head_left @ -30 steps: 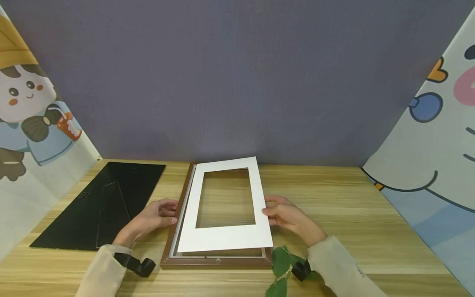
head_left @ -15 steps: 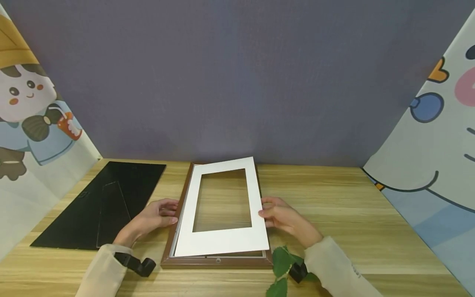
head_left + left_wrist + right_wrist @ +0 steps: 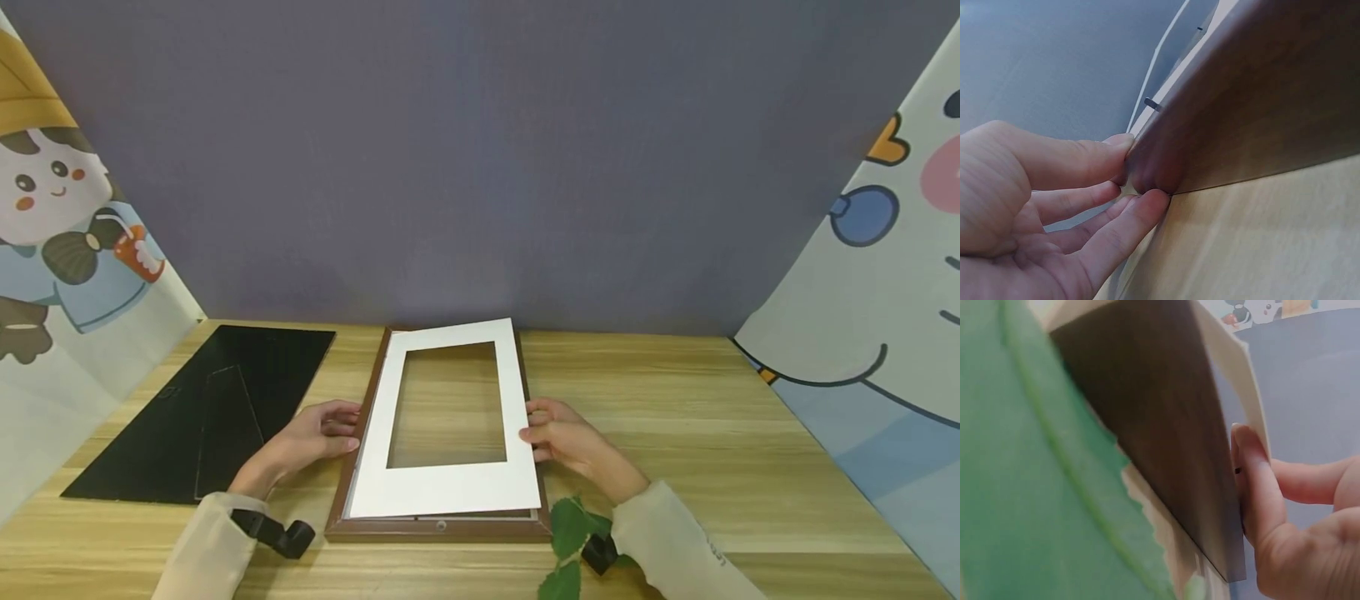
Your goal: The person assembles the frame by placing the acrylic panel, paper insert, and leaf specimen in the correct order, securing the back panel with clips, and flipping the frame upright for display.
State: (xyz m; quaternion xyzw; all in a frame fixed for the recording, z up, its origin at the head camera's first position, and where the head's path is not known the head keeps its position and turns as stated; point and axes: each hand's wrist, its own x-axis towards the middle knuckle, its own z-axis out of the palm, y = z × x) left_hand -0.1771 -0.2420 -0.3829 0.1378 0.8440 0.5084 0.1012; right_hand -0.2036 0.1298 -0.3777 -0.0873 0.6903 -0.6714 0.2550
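A brown picture frame (image 3: 440,530) lies on the wooden table, its inner rim facing up. Over it, slightly askew and raised at the right, is a white mat board (image 3: 442,493) with a rectangular window. My right hand (image 3: 573,442) pinches the mat's right edge, thumb on top and fingers beneath; in the right wrist view the mat edge (image 3: 1254,394) sits between thumb and finger, above the frame's side (image 3: 1154,419). At the frame's left side, my left hand (image 3: 311,437) holds it by the edge; the left wrist view shows fingertips (image 3: 1152,203) against its outer side (image 3: 1247,112).
A black backing board (image 3: 262,400) with a stand outline lies left of the frame. Green leaves (image 3: 568,529) lie near the frame's lower right corner, below my right wrist. A grey wall panel (image 3: 480,167) closes off the back, with cartoon-printed panels on both sides.
My right hand has moved slightly left with the mat board, which now sits further left and lower over the frame. My left hand and the frame stay in place.
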